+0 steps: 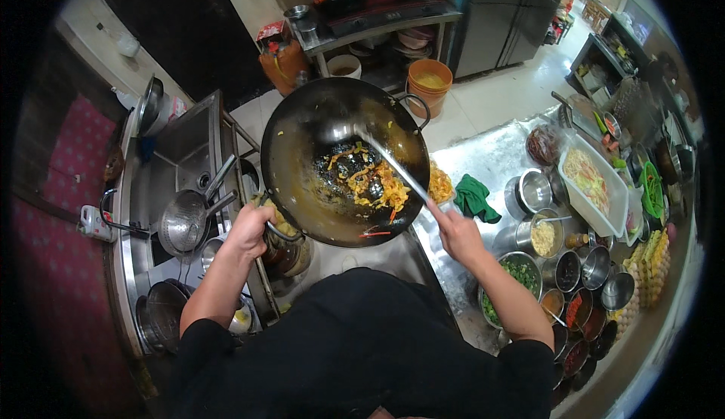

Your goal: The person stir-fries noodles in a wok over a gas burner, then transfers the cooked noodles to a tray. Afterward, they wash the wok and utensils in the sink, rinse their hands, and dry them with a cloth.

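Note:
A large dark wok (294, 158) is held up in front of me. My left hand (249, 229) grips its near-left loop handle, with a yellowish cloth (280, 220) beside the fingers. In my right hand (456, 229) is the metal handle of a wok ladle (391, 161), which slants across the wok with its bowl near the far side. Oily orange-brown food (379, 186) with strips of vegetable lies in the wok's middle and near-right part. Partly hidden behind the wok's right rim, more of the similar food (440, 184) sits on the steel table (459, 158).
Right of me the table carries a green cloth (477, 198), a white tub of shredded vegetables (592, 186), a bowl of chopped greens (518, 274) and several seasoning bowls. At left is a steel sink (190, 147) with a perforated strainer (184, 223). An orange bucket (429, 87) stands ahead on the floor.

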`<action>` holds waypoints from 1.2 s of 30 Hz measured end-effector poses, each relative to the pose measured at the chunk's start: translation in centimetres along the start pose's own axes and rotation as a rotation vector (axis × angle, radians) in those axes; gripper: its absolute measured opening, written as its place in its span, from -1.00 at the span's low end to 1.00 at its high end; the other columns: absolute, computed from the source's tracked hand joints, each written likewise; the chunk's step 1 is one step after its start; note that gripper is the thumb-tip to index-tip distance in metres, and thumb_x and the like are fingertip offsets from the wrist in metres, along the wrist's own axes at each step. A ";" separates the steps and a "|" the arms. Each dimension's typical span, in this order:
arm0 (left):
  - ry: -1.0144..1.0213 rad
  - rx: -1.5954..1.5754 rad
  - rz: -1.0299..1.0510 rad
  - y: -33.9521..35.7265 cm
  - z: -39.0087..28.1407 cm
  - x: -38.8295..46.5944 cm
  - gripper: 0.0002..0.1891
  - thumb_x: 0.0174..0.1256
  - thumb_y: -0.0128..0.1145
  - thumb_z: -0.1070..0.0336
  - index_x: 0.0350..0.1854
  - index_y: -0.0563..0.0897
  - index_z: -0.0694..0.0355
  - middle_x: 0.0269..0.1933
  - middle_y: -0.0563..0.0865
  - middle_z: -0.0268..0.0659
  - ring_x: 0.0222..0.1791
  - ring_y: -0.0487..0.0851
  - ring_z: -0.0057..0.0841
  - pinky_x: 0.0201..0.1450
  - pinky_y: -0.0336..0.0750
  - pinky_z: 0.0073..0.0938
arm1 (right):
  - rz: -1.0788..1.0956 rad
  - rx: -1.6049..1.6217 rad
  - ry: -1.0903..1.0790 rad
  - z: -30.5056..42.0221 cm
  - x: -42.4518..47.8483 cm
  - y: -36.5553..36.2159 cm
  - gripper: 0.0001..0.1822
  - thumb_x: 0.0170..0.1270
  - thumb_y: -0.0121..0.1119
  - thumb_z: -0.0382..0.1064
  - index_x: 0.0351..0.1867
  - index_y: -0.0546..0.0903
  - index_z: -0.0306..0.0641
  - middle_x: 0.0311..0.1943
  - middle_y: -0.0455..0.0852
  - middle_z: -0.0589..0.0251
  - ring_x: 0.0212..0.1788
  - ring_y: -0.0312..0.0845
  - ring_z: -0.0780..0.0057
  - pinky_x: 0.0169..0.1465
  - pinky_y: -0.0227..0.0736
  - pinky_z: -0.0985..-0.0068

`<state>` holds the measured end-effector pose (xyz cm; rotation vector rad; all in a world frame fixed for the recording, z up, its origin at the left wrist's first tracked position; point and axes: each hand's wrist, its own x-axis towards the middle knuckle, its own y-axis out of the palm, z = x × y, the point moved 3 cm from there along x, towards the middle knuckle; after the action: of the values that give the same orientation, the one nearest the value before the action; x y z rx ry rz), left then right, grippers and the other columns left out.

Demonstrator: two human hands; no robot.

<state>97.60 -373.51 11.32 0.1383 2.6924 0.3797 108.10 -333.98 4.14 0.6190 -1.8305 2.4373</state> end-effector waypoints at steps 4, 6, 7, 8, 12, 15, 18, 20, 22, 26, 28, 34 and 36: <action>0.000 -0.039 0.001 0.4 -0.8 -1.1 -0.63 -0.14 -0.07 0.68 -0.18 0.57 0.50 -0.32 0.67 -0.17 -0.40 0.68 -0.38 -0.33 0.61 -0.42 | 0.242 -0.177 -0.026 -4.8 -8.9 -2.9 -0.19 -0.01 0.20 -0.39 0.39 0.36 0.19 -0.41 0.52 0.17 -0.55 0.52 0.16 -0.48 0.49 0.25; -0.016 -0.038 0.007 0.0 -0.5 -1.0 -0.59 -0.14 -0.08 0.69 -0.13 0.56 0.50 -0.30 0.68 -0.17 -0.38 0.68 -0.37 -0.31 0.62 -0.41 | 0.235 -0.339 -0.103 -7.2 -11.0 -5.7 -0.22 0.00 0.19 -0.42 0.35 0.42 0.23 -0.44 0.51 0.23 -0.60 0.50 0.31 -0.56 0.45 0.34; -0.019 -0.031 0.009 -0.5 -0.4 -0.8 -0.58 -0.14 -0.09 0.69 -0.11 0.56 0.50 -0.29 0.68 -0.17 -0.38 0.68 -0.36 -0.31 0.62 -0.40 | 0.237 -0.401 -0.091 -7.2 -10.5 -6.8 -0.27 -0.01 0.16 -0.45 0.29 0.49 0.23 -0.48 0.48 0.25 -0.55 0.52 0.30 -0.50 0.45 0.35; -0.023 -0.024 0.012 -0.9 -0.3 -0.5 -0.57 -0.14 -0.09 0.69 -0.10 0.55 0.50 -0.29 0.68 -0.17 -0.38 0.68 -0.36 -0.30 0.62 -0.40 | 0.217 -0.372 -0.121 -7.0 -9.0 -7.0 -0.27 0.02 0.14 -0.43 0.31 0.46 0.22 -0.47 0.47 0.24 -0.57 0.51 0.30 -0.52 0.45 0.36; -0.007 -0.058 -0.010 -0.5 -0.1 0.0 -0.60 -0.15 -0.08 0.68 -0.14 0.56 0.47 -0.33 0.67 -0.17 -0.41 0.67 -0.36 -0.34 0.61 -0.42 | 0.150 -0.092 -0.126 -2.3 -2.9 -3.6 -0.24 0.05 0.13 -0.42 0.38 0.37 0.17 -0.45 0.48 0.19 -0.55 0.51 0.21 -0.48 0.47 0.32; 0.054 -0.023 -0.043 -1.0 0.2 0.9 -0.65 -0.15 -0.07 0.68 -0.21 0.55 0.48 -0.37 0.65 -0.17 -0.45 0.66 -0.37 -0.39 0.60 -0.42 | 0.179 0.093 -0.203 -0.1 -1.8 -1.2 -0.22 0.03 0.16 -0.41 0.39 0.35 0.14 -0.43 0.49 0.17 -0.52 0.51 0.18 -0.42 0.50 0.29; 0.022 -0.073 -0.080 -1.0 -0.1 0.1 -0.74 -0.14 -0.06 0.67 -0.31 0.55 0.49 -0.44 0.63 -0.18 -0.51 0.63 -0.38 -0.44 0.57 -0.43 | 0.212 -0.154 -0.274 -4.9 -4.9 -2.7 -0.25 0.05 0.16 -0.40 0.38 0.37 0.15 -0.47 0.46 0.26 -0.54 0.51 0.29 -0.49 0.46 0.36; 0.016 -0.091 -0.086 -1.2 0.3 -0.1 -0.76 -0.14 -0.05 0.67 -0.34 0.55 0.49 -0.45 0.62 -0.18 -0.52 0.63 -0.38 -0.45 0.56 -0.42 | 0.211 -0.363 -0.275 -9.2 -7.1 -4.7 -0.25 0.03 0.18 -0.38 0.36 0.40 0.20 -0.50 0.40 0.34 -0.57 0.45 0.44 -0.59 0.39 0.49; 0.025 -0.074 -0.078 -1.8 0.5 0.1 -0.78 -0.13 -0.05 0.67 -0.37 0.55 0.48 -0.46 0.62 -0.18 -0.52 0.63 -0.38 -0.46 0.56 -0.42 | 0.112 -0.464 -0.331 -10.4 -6.2 -7.7 -0.30 0.05 0.15 -0.38 0.32 0.44 0.16 -0.51 0.39 0.35 -0.57 0.45 0.45 -0.59 0.38 0.51; -0.013 -0.069 -0.096 -0.4 0.3 0.2 -0.83 -0.12 -0.04 0.66 -0.42 0.55 0.47 -0.48 0.61 -0.18 -0.53 0.63 -0.38 -0.47 0.56 -0.41 | 0.030 -0.438 -0.288 -8.2 -0.1 -7.9 -0.30 0.08 0.10 -0.41 0.34 0.42 0.14 -0.49 0.42 0.30 -0.56 0.48 0.39 -0.55 0.42 0.43; -0.037 -0.063 -0.085 -0.6 1.0 0.9 -0.84 -0.12 -0.04 0.66 -0.44 0.56 0.47 -0.49 0.61 -0.17 -0.54 0.62 -0.37 -0.48 0.56 -0.41 | -0.026 -0.295 -0.207 -5.7 2.7 -4.8 -0.27 0.08 0.07 -0.44 0.36 0.39 0.15 -0.46 0.46 0.24 -0.54 0.51 0.31 -0.50 0.45 0.38; 0.008 -0.069 -0.103 -0.3 1.3 0.7 -0.74 -0.12 -0.07 0.66 -0.31 0.57 0.52 -0.38 0.65 -0.13 -0.43 0.67 -0.31 -0.34 0.60 -0.35 | 0.151 -0.175 -0.112 -7.4 -2.7 -1.4 -0.26 0.09 0.07 -0.46 0.38 0.36 0.14 -0.43 0.49 0.17 -0.53 0.53 0.21 -0.45 0.47 0.30; 0.050 -0.086 -0.111 1.4 0.4 -0.3 -0.74 -0.14 -0.05 0.66 -0.33 0.58 0.50 -0.43 0.65 -0.18 -0.48 0.66 -0.36 -0.40 0.59 -0.40 | 0.263 -0.261 -0.123 -10.3 -7.0 -5.1 -0.23 0.01 0.14 -0.42 0.37 0.38 0.15 -0.45 0.47 0.22 -0.52 0.54 0.27 -0.50 0.46 0.34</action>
<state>98.09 -372.10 11.50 -0.0461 2.7124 0.4687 112.88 -321.40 4.13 0.5503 -2.3661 2.2868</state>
